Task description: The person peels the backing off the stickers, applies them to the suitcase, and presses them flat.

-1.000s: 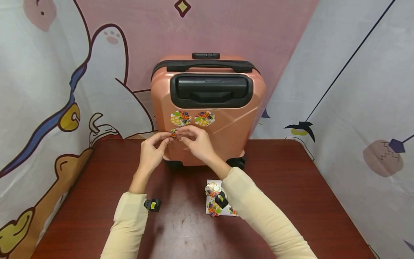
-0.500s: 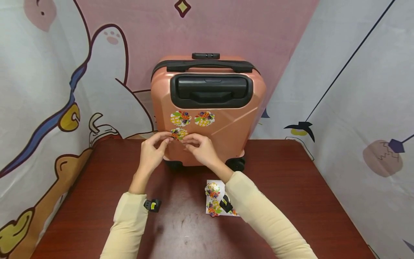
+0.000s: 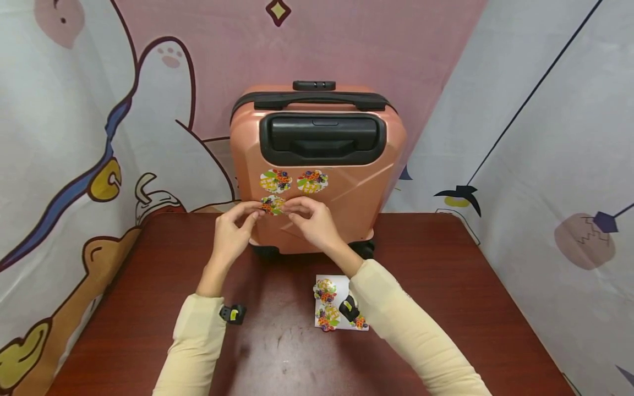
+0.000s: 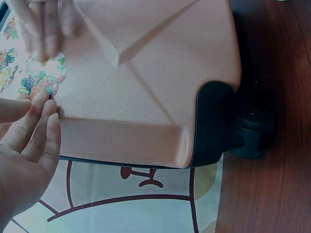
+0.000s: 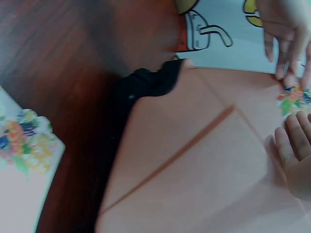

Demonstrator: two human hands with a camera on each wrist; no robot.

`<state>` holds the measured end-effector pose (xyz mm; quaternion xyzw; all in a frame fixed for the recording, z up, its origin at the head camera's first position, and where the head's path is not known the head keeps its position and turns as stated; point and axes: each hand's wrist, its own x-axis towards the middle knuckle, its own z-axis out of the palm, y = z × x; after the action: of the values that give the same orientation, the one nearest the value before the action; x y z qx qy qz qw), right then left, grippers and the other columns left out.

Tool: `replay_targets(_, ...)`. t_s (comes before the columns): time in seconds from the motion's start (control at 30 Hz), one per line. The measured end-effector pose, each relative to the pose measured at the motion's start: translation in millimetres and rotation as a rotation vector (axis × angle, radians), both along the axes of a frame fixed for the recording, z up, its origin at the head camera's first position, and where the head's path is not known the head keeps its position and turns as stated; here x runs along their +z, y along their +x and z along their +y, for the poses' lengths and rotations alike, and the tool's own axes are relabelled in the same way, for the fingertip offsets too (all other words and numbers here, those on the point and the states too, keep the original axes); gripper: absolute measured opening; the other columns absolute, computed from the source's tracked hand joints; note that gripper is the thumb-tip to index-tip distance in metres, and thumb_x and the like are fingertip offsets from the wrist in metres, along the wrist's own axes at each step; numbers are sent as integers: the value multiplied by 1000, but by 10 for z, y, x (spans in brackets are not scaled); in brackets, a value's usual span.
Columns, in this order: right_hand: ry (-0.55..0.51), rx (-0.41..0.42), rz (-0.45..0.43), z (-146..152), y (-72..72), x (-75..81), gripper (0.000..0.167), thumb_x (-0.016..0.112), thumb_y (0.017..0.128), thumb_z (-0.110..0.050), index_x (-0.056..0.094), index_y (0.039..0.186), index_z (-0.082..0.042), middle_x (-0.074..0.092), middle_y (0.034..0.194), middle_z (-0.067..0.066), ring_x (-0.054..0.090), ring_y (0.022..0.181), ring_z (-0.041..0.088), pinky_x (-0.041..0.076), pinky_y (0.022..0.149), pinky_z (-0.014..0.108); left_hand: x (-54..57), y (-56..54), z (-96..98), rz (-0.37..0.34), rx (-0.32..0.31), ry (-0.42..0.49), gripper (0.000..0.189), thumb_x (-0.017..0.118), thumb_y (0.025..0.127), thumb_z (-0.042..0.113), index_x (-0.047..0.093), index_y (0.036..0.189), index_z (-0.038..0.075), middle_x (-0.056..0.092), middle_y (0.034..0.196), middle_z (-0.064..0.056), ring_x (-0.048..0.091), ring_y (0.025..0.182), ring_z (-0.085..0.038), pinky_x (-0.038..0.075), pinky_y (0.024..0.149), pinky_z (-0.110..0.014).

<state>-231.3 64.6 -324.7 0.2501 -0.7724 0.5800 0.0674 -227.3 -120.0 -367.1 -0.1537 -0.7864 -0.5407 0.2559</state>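
Observation:
A pink hard-shell suitcase (image 3: 346,198) stands upright on the table, bearing two round fruit-print stickers (image 3: 275,181) below its black handle recess. Under the left one is a third fruit sticker (image 3: 272,205), against the shell between both hands. My left hand (image 3: 231,231) pinches its left edge with thumb and fingertips. My right hand (image 3: 313,223) is at its right edge, fingertips touching it. In the left wrist view the right hand's fingers (image 4: 48,29) look straight and blurred over the sticker (image 4: 43,80).
A white sticker sheet (image 3: 339,286) with several fruit stickers lies on the brown table (image 3: 277,352), partly under the right sleeve (image 3: 396,313). A cartoon-printed cloth (image 3: 386,44) hangs behind the suitcase. Dark wheels (image 4: 252,131) project from the suitcase's bottom.
My right hand has drawn back rightward from over the sticker, uncovering it, then risen slightly at its right edge. My left hand has stayed at the left edge.

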Motion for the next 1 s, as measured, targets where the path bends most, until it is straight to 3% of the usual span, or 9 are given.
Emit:
replay_targets(0.17,19,7,0,11,97,98,18,56,82,12,60,100,13,63,99,26,61,96,35,48,81,38,-1,0,-6,-3,0,2,16,59,87,1,67,101,2,68,86,-9,63,81,-19,45,66,-20)
replay_targets(0.43,-86,34,13,23,76,230,19,54,84,13,58,103,16,61,101,29,59,97,38,48,80,36,2,2,-9,-20,-6,9,16,58,88,2,67,101,2,69,88,-10,63,82,-21,44,67,-19)
replay_targets(0.53,-73,30,-9,47,80,209,19,54,84,13,58,102,16,61,101,29,59,97,38,48,81,38,38,31,3,-21,-9,14,16,58,87,-1,66,101,-1,68,88,-13,64,82,-25,44,67,-19)
replay_targets(0.77,-61,9,-18,104,83,111,18,54,84,12,58,102,16,62,101,28,59,97,38,47,83,37,269,231,87,-24,4,-10,17,55,86,-7,63,101,-9,67,89,-21,64,83,-32,44,67,-21)
replay_targets(0.9,-66,10,-3,148,76,52,18,55,84,12,59,100,16,62,100,29,59,95,39,48,83,39,281,253,101,-34,3,-8,16,56,86,-6,63,100,-9,67,89,-21,64,83,-33,43,65,-20)
replay_targets(1.0,-70,23,2,187,28,-44,17,55,84,12,59,100,15,62,100,28,60,94,38,48,83,40,235,236,92,-51,-38,21,16,56,86,-6,63,100,-9,66,90,-23,63,83,-36,46,55,-19)
